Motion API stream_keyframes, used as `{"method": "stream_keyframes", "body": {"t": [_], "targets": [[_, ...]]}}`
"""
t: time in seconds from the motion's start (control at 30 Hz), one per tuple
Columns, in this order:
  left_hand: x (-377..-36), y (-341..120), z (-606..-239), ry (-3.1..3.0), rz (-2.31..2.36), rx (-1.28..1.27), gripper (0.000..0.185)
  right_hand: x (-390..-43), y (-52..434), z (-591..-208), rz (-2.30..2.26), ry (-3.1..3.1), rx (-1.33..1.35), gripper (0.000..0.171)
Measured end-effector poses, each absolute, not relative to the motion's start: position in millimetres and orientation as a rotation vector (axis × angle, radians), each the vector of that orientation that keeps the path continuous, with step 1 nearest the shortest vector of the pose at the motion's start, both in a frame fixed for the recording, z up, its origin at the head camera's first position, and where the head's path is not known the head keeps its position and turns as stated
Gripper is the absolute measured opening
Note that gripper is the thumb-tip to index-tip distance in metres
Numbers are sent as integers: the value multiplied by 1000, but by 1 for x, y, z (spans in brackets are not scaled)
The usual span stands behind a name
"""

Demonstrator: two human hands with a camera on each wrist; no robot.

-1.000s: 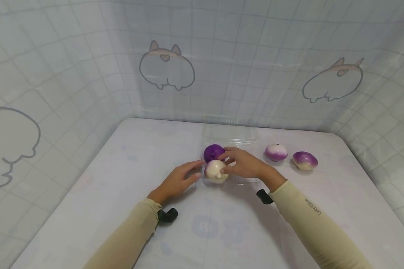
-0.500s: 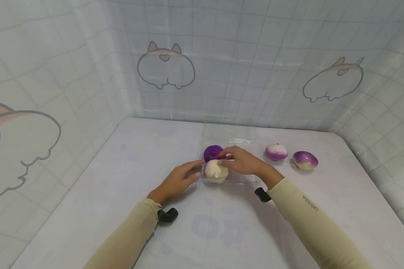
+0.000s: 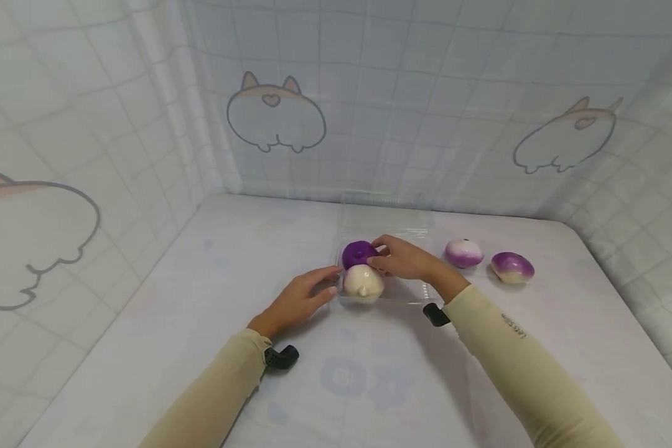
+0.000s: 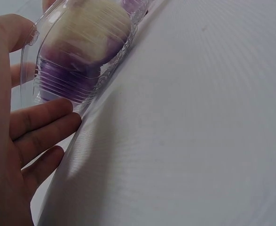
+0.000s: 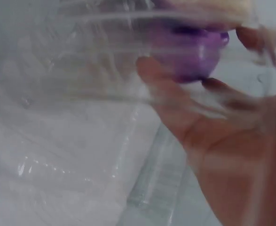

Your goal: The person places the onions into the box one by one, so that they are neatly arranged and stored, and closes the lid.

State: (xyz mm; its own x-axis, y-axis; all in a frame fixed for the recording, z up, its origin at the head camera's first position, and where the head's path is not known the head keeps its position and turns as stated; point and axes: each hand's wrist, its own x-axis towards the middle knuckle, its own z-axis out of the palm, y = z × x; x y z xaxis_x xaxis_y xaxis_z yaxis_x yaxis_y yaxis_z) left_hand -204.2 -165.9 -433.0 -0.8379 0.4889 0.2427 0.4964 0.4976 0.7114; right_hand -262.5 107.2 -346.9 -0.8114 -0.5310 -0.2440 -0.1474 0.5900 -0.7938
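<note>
A clear plastic box (image 3: pixel 400 291) lies on the table with its lid (image 3: pixel 383 214) folded back. In its left half, a dark purple onion (image 3: pixel 358 254) sits behind a cream-white onion (image 3: pixel 363 283) tinged purple, its nub toward the front. My right hand (image 3: pixel 407 258) reaches in from the right and holds the purple onion between thumb and fingers, as the right wrist view also shows around the purple onion (image 5: pixel 189 54). At the box's left side is my left hand (image 3: pixel 297 298), fingers loosely extended; in the left wrist view its fingertips lie along the ribbed wall (image 4: pixel 65 89).
Right of the box sit a pink-and-white onion (image 3: pixel 463 253) and a purple-and-cream onion (image 3: pixel 512 267). A patterned cloth (image 3: pixel 336 386) covers the table. Tiled-print curtains (image 3: pixel 369 124) stand close at the back and both sides.
The right hand's thumb has moved back off the cream-white onion to the purple one. The cream-white onion has turned so its nub points more to the front. The left hand stays nearly still.
</note>
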Motion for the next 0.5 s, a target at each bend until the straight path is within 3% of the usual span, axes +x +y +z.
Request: {"method": "stream_keyframes", "body": {"t": [0.5], "targets": [[-198, -165, -430, -2719, -1267, -882, 48, -254, 125, -338, -1028, 2298, -522, 72]]}}
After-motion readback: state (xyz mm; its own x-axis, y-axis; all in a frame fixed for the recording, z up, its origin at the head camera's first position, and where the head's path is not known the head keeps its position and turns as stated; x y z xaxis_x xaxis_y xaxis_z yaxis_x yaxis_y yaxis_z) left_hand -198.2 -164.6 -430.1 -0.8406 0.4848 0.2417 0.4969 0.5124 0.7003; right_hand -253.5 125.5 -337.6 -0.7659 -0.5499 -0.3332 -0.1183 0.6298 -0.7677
